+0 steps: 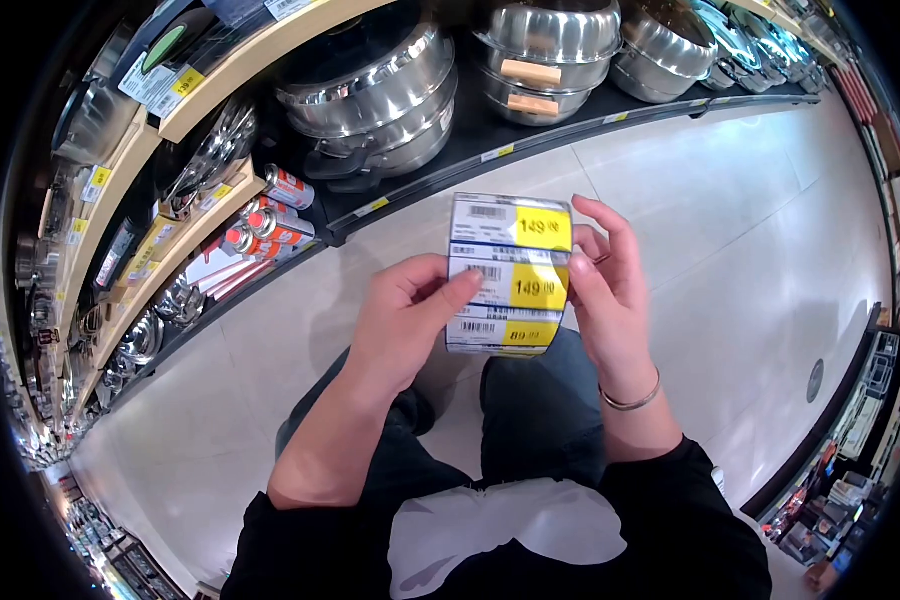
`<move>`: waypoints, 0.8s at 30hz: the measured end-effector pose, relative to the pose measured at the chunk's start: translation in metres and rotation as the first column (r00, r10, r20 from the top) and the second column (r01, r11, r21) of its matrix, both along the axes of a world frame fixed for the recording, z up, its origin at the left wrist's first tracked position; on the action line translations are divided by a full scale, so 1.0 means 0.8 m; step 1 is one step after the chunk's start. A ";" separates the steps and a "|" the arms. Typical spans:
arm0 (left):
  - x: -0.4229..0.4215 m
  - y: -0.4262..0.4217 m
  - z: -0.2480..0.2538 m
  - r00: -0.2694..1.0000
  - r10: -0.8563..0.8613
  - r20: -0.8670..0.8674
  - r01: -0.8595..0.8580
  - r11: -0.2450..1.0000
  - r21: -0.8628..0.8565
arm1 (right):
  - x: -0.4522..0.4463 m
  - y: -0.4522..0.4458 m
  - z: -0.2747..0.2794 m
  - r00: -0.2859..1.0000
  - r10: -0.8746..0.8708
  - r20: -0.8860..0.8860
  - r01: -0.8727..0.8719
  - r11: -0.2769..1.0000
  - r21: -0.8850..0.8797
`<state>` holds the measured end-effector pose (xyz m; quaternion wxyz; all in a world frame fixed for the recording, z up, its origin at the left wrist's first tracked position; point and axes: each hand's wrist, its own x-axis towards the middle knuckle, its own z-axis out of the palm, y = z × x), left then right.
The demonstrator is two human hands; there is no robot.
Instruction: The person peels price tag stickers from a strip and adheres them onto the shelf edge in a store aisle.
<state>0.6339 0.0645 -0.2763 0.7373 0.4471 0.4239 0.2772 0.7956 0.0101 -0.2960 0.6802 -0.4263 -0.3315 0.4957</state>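
- So the left hand [402, 312] is pinched down: thumb pressed flat on the front of the price label strip [515, 283], the other fingers tucked behind its left edge. Looks like the firmer hold of the two.
- Right hand [620, 295] is only half curled. Index finger sticks up away from the thumb, and the thumb tip is at the strip's right edge. Can't tell if it's really gripping or just touching, since that contact is partly hidden.
- The strip itself sits right between the two hands, above the knees, printed side up, curving away at the top and bottom. Two labels read 149, the lower one 89, and the left thumb covers a bit of the middle one.
- Step in hand, as I'd call it: holding the labels up and checking or adjusting them. Nothing looks peeled off yet.
- From here, I'd say any move calls for keeping that left pinch steady while the right fingers find a clean edge, without creasing the strip.
- Further out: orange-and-white cans [286, 226] beyond the left hand, stacked steel pots [395, 112] on the low shelf [440, 172] past both hands, pale floor [740, 220] off to the right hand's side.
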 end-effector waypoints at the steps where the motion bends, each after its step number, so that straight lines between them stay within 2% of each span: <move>1: -0.001 0.000 -0.001 1.000 0.001 -0.003 -0.001 1.000 -0.001 | 0.000 -0.004 -0.001 0.998 0.053 -0.045 -0.052 0.998 0.018; 2: -0.002 0.000 -0.001 0.999 0.040 -0.002 -0.040 0.999 -0.025 | -0.002 -0.007 -0.002 0.990 0.107 -0.089 -0.104 0.994 0.039; 3: -0.004 -0.001 -0.002 0.997 0.083 -0.003 -0.083 0.995 -0.048 | -0.005 -0.008 -0.007 0.990 0.141 -0.027 -0.139 0.987 0.081; 8: -0.007 -0.002 -0.003 0.995 0.096 0.037 -0.096 0.995 -0.025 | -0.016 -0.013 -0.010 0.981 0.190 0.040 -0.191 0.980 0.048; 11: -0.004 -0.003 0.002 0.993 0.105 0.046 -0.103 0.994 -0.032 | -0.018 -0.014 -0.013 0.985 0.156 0.078 -0.161 0.985 0.057; 13: -0.005 -0.004 0.001 0.992 0.116 0.044 -0.114 0.992 -0.053 | -0.016 -0.014 -0.014 0.993 0.072 0.093 -0.073 0.997 0.003; 15: -0.009 -0.003 -0.007 0.994 -0.080 -0.073 0.069 0.988 -0.141 | -0.018 -0.011 -0.014 0.995 0.003 0.101 -0.002 1.000 -0.012; 17: -0.012 -0.005 -0.011 0.993 -0.097 -0.072 0.089 0.991 -0.103 | -0.022 -0.010 -0.011 0.987 -0.097 0.126 0.106 0.992 -0.070; 19: -0.012 -0.007 -0.011 0.991 -0.113 -0.073 0.108 0.992 -0.066 | -0.021 -0.013 -0.016 0.979 -0.102 0.178 0.122 0.987 -0.102; 21: -0.012 -0.006 -0.007 0.997 -0.049 -0.065 0.045 0.997 -0.066 | -0.022 -0.015 -0.018 0.968 -0.100 0.229 0.132 0.983 -0.131; 24: -0.013 -0.005 -0.007 1.000 -0.023 0.012 0.024 0.996 -0.088 | -0.027 -0.019 -0.016 0.992 -0.036 0.124 0.049 0.993 -0.105</move>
